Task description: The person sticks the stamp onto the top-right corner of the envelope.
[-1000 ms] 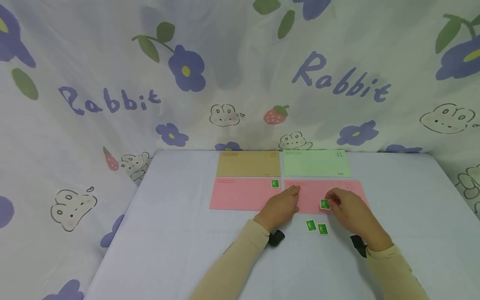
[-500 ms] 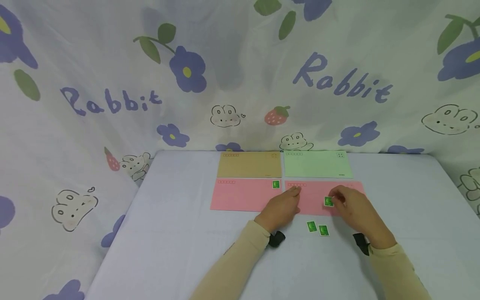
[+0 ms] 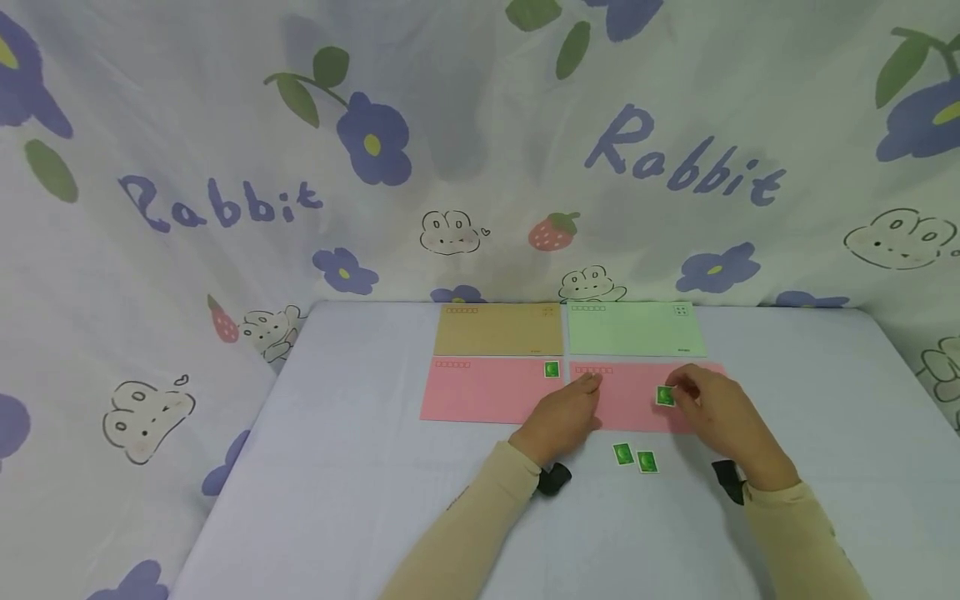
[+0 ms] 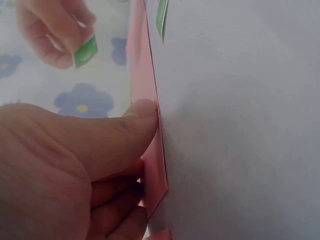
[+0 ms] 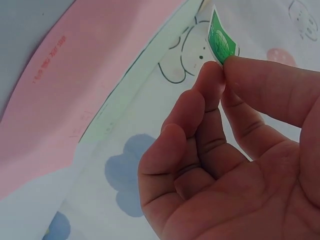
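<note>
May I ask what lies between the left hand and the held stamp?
Only a bare stretch of the right pink envelope, in the head view.

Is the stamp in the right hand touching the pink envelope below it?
Apart. The left wrist view shows it: a strip of backdrop is plainly visible between the raised stamp and the pink envelope, seen nearly edge-on.

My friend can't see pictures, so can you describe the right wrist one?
The right hand pinches a small green stamp with a white edge. Behind are a pink envelope, a pale green envelope and a white cloth printed with blue flowers.
</note>
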Demonstrator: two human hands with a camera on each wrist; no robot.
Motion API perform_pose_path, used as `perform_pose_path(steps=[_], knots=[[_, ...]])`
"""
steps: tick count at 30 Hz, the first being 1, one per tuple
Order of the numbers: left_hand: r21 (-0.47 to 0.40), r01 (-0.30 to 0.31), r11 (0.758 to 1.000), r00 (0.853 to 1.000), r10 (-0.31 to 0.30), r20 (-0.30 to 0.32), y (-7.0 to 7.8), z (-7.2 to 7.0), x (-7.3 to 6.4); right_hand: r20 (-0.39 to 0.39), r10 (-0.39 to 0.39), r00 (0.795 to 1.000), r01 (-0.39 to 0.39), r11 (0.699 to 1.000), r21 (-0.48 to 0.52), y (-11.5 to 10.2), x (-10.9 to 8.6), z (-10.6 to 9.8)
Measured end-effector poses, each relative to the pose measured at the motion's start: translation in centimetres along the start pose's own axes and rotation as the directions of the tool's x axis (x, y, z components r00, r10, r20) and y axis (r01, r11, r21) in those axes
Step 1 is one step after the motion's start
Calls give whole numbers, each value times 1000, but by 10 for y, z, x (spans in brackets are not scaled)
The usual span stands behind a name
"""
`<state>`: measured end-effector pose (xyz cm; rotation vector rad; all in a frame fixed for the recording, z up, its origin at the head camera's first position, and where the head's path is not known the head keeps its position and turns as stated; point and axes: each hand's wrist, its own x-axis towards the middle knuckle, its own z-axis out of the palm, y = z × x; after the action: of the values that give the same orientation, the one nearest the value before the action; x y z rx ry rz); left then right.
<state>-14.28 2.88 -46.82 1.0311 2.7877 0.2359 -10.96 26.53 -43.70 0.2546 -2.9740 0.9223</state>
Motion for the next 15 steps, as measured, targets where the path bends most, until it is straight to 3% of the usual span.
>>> perform_pose_path(steps=[15], knots=[[-12,-6,1000,1000,6,-30,-1,1,1,6,43,999,-43,999,-1,10,0,-4]])
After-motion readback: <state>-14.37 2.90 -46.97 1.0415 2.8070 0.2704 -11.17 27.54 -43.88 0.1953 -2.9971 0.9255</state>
